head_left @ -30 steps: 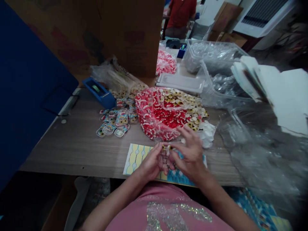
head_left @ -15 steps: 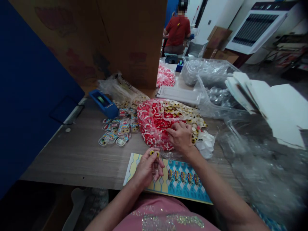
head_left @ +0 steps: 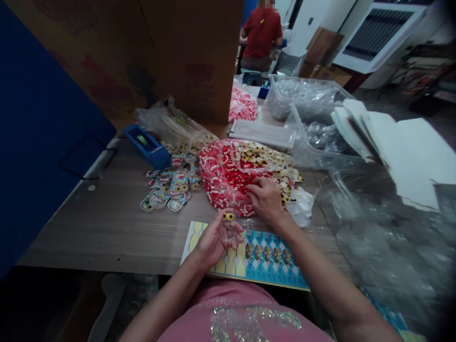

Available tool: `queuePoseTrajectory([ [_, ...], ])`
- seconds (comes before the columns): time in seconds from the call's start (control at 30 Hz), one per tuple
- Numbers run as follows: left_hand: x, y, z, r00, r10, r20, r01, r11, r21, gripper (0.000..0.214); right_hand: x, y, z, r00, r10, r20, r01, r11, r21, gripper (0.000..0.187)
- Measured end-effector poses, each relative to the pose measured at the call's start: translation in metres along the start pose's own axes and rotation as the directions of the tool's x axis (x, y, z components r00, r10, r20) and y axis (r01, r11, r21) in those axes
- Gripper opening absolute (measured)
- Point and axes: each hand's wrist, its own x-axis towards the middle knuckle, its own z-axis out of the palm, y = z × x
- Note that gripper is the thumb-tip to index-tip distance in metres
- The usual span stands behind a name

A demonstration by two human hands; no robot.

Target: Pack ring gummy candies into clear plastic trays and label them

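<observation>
My left hand [head_left: 219, 237] is curled around a small clear plastic case [head_left: 230, 232]. Two yellow toy eyes [head_left: 228, 216] with black pupils show at its top. My right hand [head_left: 265, 197] reaches into an opened plastic bag [head_left: 215, 178] of small red-and-white pieces, its bent fingertips pressed together among them; what they grip is hidden. Right of the bag lies a heap of loose yellow toy eyes [head_left: 285, 173]. Below both hands rests a sheet of blue and yellow stickers [head_left: 272, 259], partly covered by my left hand and wrist.
Several filled cases [head_left: 178, 183] lie left of the bag, by a blue tape dispenser [head_left: 147, 145]. Clear bins [head_left: 301, 118] of plastic parts and white cards [head_left: 406, 152] stand to the right. A cardboard box [head_left: 192, 57] walls the back; a person in red [head_left: 261, 33] sits beyond.
My left fingers have opened somewhat around the case, and both toy eyes show more fully. My right hand stays at the red-and-white pieces. The whole view has shifted slightly.
</observation>
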Motion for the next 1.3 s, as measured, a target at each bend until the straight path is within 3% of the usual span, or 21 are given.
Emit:
queuePoseTrajectory([
  [0.2,-0.003,-0.008,0.002,1.0,-0.005,0.0,0.005,1.0,0.002,0.035,0.016,-0.01,0.018,0.995,-0.036,0.093,0.046,0.993,-0.106,0.015],
  [0.27,-0.008,-0.003,-0.002,0.998,0.013,-0.055,-0.014,1.0,-0.017,0.034,0.011,-0.008,0.014,0.998,-0.014,0.057,0.016,1.0,-0.024,0.014],
  [0.33,-0.013,0.003,-0.006,0.994,0.039,-0.101,-0.043,0.998,-0.041,0.033,0.001,-0.006,0.002,0.999,0.04,-0.012,-0.038,0.986,0.16,0.012],
  [0.4,-0.013,0.006,-0.007,0.992,0.051,-0.114,-0.059,0.996,-0.068,0.034,-0.012,-0.006,-0.014,0.997,0.083,-0.002,-0.074,0.898,0.434,0.009],
  [0.47,-0.009,0.005,-0.004,0.995,0.04,-0.091,-0.049,0.995,-0.092,0.035,-0.023,-0.011,-0.031,0.992,0.045,0.117,-0.112,0.74,0.663,0.007],
  [0.53,-0.002,0.001,0.002,0.999,0.012,-0.051,-0.018,0.993,-0.116,0.035,-0.032,-0.022,-0.044,0.97,-0.028,0.241,-0.172,0.622,0.764,0.008],
  [0.6,0.006,-0.006,0.01,1.0,-0.008,-0.029,0.003,0.987,-0.16,0.033,-0.038,-0.034,-0.052,0.953,-0.066,0.296,-0.201,0.592,0.781,0.009],
  [0.77,0.014,-0.013,0.024,0.995,-0.035,-0.097,0.005,0.955,-0.296,0.029,-0.053,-0.053,-0.049,0.956,-0.103,0.274,-0.128,0.695,0.707,0.013],
  [0.9,0.011,-0.009,0.028,0.987,-0.059,-0.148,0.009,0.947,-0.321,0.028,-0.06,-0.059,-0.045,0.968,-0.106,0.227,-0.037,0.836,0.547,0.014],
  [1.07,0.009,-0.009,0.029,0.97,-0.076,-0.23,-0.002,0.947,-0.32,0.029,-0.063,-0.071,-0.044,0.986,-0.109,0.126,0.059,0.935,0.349,0.01],
  [1.23,0.012,-0.014,0.025,0.959,-0.058,-0.276,-0.019,0.963,-0.27,0.022,-0.07,-0.072,-0.039,0.976,-0.211,0.056,0.182,0.929,0.322,0.016],
  [1.3,0.011,-0.013,0.022,0.965,-0.062,-0.256,0.012,0.981,-0.194,0.024,-0.075,-0.054,-0.042,0.99,-0.14,-0.002,0.128,0.903,0.411,0.021],
])
